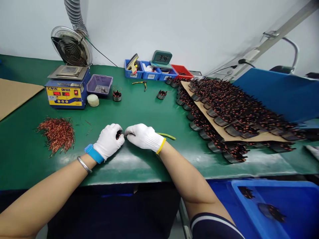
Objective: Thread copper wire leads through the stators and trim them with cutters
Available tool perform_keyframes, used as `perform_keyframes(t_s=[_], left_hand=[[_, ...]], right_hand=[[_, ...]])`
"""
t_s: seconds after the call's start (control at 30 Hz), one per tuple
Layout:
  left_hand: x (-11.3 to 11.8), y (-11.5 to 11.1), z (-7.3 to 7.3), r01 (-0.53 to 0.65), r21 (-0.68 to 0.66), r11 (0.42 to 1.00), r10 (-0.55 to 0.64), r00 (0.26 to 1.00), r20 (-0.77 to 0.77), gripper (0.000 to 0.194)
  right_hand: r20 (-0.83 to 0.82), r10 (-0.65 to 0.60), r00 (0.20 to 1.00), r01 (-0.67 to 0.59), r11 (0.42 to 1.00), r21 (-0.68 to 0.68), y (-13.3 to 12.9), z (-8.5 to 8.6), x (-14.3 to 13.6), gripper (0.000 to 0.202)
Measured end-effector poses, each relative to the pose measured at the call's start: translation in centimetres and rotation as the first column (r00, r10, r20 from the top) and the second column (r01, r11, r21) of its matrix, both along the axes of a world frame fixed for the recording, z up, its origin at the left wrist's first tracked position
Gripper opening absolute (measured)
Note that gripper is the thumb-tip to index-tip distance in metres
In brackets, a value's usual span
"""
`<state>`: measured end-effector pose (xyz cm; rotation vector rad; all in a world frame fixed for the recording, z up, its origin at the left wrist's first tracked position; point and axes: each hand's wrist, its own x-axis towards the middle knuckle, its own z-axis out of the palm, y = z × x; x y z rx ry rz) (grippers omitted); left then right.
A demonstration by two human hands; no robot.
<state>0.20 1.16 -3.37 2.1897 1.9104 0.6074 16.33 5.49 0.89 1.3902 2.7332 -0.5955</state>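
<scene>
You sit at a green table [139, 113], both hands gloved in white and close together near its front edge. Your left hand [109, 142] is closed around a small wound coil [119, 134]; only a dark, coppery part of it shows between thumb and fingers. Your right hand [143, 136] is just beside it, fingers bent toward the coil; whether they grip anything cannot be told. A yellow-green handle [167, 135] sticks out from behind that glove. To the left lies a loose heap of copper wire pieces [58, 135], with a blue-and-yellow machine [66, 96] behind it. Farther back, a purple tray [109, 89] stands beside the machine, and yellow-handled pliers [142, 83] lie in front of small blue bins. To the right, many dark coils [239, 103] stand in two layers with cardboard [216, 127] between them.
</scene>
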Motion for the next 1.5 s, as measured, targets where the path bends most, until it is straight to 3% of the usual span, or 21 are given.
perform_keyframes(t_s=[0.23, 0.4, 0.5, 0.6, 0.8, 1.0, 1.13, 1.37, 1.5], left_hand=[[-0.6, 0.2, -0.1, 0.063, -0.003, 0.998, -0.063, 0.997, 0.054, 0.017], [-2.7, 0.7, 0.9, 0.269, -0.132, 0.954, -0.257, 0.961, 0.106, 0.032], [-3.5, 1.0, 1.1, 0.329, -0.175, 0.928, -0.304, 0.940, 0.158, 0.036], [-3.5, 1.4, 1.0, 0.304, -0.160, 0.939, -0.279, 0.946, 0.164, 0.032], [-3.1, 1.8, 0.2, 0.303, -0.074, 0.950, -0.293, 0.949, 0.121, 0.029], [-2.8, 2.0, 0.0, 0.289, -0.059, 0.955, -0.282, 0.953, 0.110, 0.026], [-2.7, 2.0, 0.1, 0.252, -0.090, 0.964, -0.244, 0.966, 0.085, 0.027], [-2.8, 2.1, -0.2, 0.263, -0.092, 0.960, -0.253, 0.961, 0.108, 0.027], [-2.8, 2.1, -0.3, 0.283, -0.082, 0.956, -0.273, 0.956, 0.108, 0.025]], right_hand=[[-0.045, 0.008, 0.999, -0.013, 0.995, -0.104, 0.6, 0.1, 0.0, 0.028], [-0.065, 0.003, 0.998, -0.012, 0.989, -0.146, 1.1, -0.3, 0.1, 0.028], [-0.078, -0.008, 0.997, -0.006, 0.984, -0.178, 1.1, -0.3, 0.0, 0.028], [-0.117, -0.047, 0.992, 0.014, 0.965, -0.263, 1.1, -0.4, 0.0, 0.026], [-0.215, -0.132, 0.968, 0.008, 0.867, -0.498, 1.5, -1.8, 0.3, 0.020], [-0.326, -0.266, 0.907, 0.036, 0.820, -0.571, 2.5, -2.0, -0.3, 0.022], [-0.242, -0.233, 0.942, 0.059, 0.824, -0.564, 3.0, -2.1, -1.4, 0.023], [-0.296, -0.230, 0.927, 0.001, 0.791, -0.612, 2.7, -2.3, -1.3, 0.015], [-0.328, -0.171, 0.929, -0.104, 0.730, -0.676, 3.2, -2.1, 0.0, 0.009]])
